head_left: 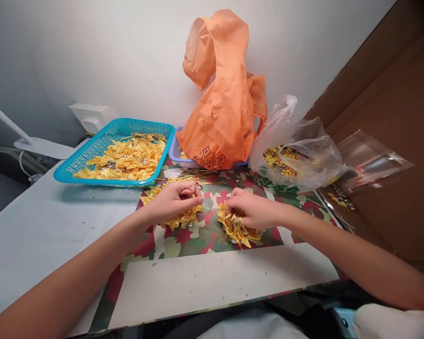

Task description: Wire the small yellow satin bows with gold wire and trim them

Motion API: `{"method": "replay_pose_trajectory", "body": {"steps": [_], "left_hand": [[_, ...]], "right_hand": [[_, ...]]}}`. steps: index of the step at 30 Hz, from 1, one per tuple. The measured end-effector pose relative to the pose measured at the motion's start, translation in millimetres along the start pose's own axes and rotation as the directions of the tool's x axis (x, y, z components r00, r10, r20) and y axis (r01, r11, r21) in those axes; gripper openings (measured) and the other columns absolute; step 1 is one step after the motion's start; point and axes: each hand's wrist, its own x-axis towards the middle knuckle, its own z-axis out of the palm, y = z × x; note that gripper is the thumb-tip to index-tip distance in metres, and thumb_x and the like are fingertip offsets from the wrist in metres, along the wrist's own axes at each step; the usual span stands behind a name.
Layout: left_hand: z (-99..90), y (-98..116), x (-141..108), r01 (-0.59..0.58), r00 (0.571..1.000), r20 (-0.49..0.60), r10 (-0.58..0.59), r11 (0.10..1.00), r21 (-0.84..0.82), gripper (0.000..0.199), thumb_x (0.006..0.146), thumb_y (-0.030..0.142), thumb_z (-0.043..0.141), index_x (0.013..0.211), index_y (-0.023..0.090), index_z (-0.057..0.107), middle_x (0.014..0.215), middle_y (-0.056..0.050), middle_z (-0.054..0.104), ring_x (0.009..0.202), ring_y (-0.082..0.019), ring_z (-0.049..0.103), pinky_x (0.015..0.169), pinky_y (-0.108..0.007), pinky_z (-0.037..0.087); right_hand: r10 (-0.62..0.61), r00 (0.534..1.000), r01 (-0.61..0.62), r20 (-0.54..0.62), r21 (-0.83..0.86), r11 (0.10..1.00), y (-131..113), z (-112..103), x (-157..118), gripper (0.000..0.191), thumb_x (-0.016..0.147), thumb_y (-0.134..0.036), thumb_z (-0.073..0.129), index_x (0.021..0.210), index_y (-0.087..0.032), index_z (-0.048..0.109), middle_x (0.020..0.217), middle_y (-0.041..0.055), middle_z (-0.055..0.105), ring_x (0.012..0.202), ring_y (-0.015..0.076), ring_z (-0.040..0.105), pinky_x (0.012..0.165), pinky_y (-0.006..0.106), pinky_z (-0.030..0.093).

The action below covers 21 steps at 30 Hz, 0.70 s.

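My left hand [182,200] is closed in a pinch above a pile of yellow ribbon bows [182,221] on the table; whatever sits between its fingertips is too small to make out. A small silvery bead shows just beside those fingers. My right hand [252,207] curls its fingers around a bunch of yellow ribbon bows [242,235] with gold wire ties [236,221] sticking out at the top. Part of that bunch is hidden under the hand. Between the two hands the camouflage-patterned sheet [207,235] shows.
A blue basket [155,176] heaped with yellow bows stands at the left. An orange bag [222,117] rests on a purple basket [187,163] at the back. Loose gold wire ties [198,176] lie before it. A clear plastic bag [318,160] with bows is at right, beside a brown panel [392,141].
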Motion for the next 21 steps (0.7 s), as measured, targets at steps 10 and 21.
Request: {"method": "replay_pose_trajectory", "body": {"steps": [10, 21], "left_hand": [[-0.9, -3.1, -1.0, 0.027, 0.998, -0.052, -0.029, 0.999, -0.023, 0.048, 0.079, 0.036, 0.063, 0.058, 0.022, 0.022, 0.07, 0.001, 0.056, 0.066, -0.012, 0.051, 0.058, -0.024, 0.042], [0.5, -4.7, -0.5, 0.011, 0.997, -0.081, -0.014, 0.999, -0.036, 0.049, 0.079, 0.035, 0.063, 0.058, 0.022, 0.021, 0.071, 0.0, 0.058, 0.066, -0.012, 0.052, 0.059, -0.024, 0.042]], "right_hand": [[0.022, 0.997, -0.028, -0.073, -0.078, 0.997, -2.0, -4.1, -3.7, 0.029, 0.062, 0.006, 0.049, 0.079, -0.017, 0.051, 0.085, 0.0036, 0.051, 0.085, 0.0181, 0.046, 0.07, 0.027, 0.03], [-0.074, 0.989, 0.066, -0.131, -0.061, 0.996, 1.7, -4.0, -6.1, 0.03, 0.057, 0.007, 0.047, 0.071, -0.019, 0.04, 0.075, 0.0008, 0.05, 0.082, 0.0177, 0.044, 0.067, 0.026, 0.032]]}}
